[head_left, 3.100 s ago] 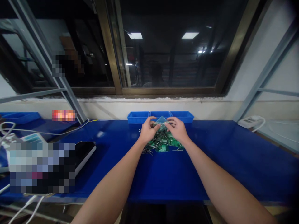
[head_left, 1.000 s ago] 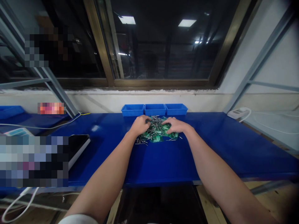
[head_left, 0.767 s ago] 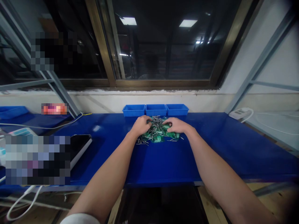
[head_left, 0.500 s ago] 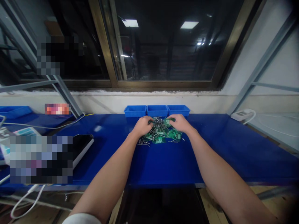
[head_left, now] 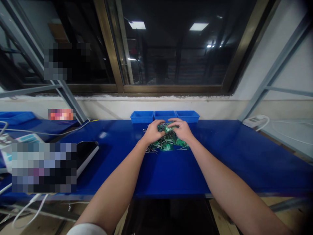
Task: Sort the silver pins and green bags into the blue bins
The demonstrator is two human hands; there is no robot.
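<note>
A pile of thin metal pins and green pieces (head_left: 166,143) lies on the blue table (head_left: 171,176). At the pile's left side is my left hand (head_left: 154,132), its fingers curled over the pins; whether it grips any is hidden. My right hand (head_left: 181,129) is over the right part of the pile, thumb and fingers around a green piece (head_left: 168,129). Only a small gap separates the two hands. Behind them stand three blue bins in a row: left (head_left: 142,116), middle (head_left: 165,115) and right (head_left: 187,116).
A power strip (head_left: 255,121) with a white cable lies at the right rear. On the left are a dark-topped device (head_left: 86,153), partly blurred out, and a cable (head_left: 56,133). Metal frame posts rise at both sides, before a window.
My right hand has moved left, toward my left hand, with a green piece at its fingers. My left hand has shifted slightly right over the pile.
</note>
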